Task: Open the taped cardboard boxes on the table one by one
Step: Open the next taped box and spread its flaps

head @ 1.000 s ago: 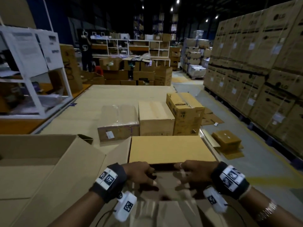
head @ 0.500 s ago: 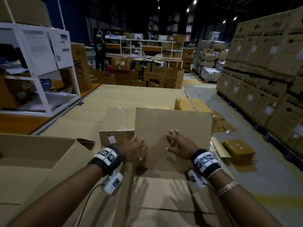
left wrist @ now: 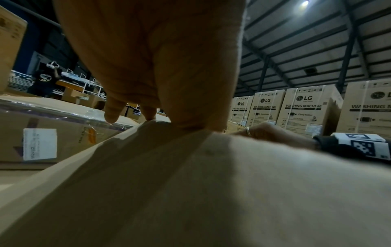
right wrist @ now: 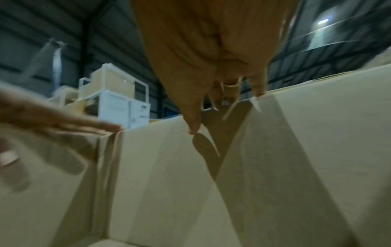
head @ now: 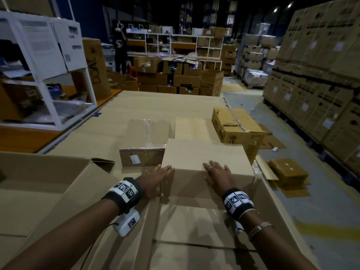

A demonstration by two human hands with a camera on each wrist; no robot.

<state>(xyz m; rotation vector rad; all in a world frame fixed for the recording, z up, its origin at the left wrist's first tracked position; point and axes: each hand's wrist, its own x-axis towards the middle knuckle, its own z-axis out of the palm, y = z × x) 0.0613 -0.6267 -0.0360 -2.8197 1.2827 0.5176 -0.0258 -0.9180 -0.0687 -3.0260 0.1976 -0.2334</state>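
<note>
A big open cardboard box (head: 194, 221) sits right in front of me. Its far flap (head: 204, 154) is folded outward over the far edge. My left hand (head: 155, 180) lies flat with straight fingers at the flap's left corner. My right hand (head: 218, 176) presses flat on the flap's fold, fingers spread. The left wrist view has the left hand (left wrist: 148, 66) resting on the flap (left wrist: 211, 183). The right wrist view has the right hand's fingertips (right wrist: 193, 128) on cardboard. Beyond the flap stand a plastic-wrapped box (head: 146, 141), a plain taped box (head: 191, 127) and a darker taped box (head: 235, 123).
Another large open box (head: 39, 191) lies at my left. A white shelf rack (head: 48, 75) stands on the far left of the table. Stacked washing-machine cartons (head: 321, 75) line the right aisle, with flat boxes (head: 288, 170) on the floor. A person (head: 120, 49) stands at the back.
The far flap went from lying flat under my fingers to standing upright, and is now pushed outward and down over the far edge. Both hands moved forward with it.
</note>
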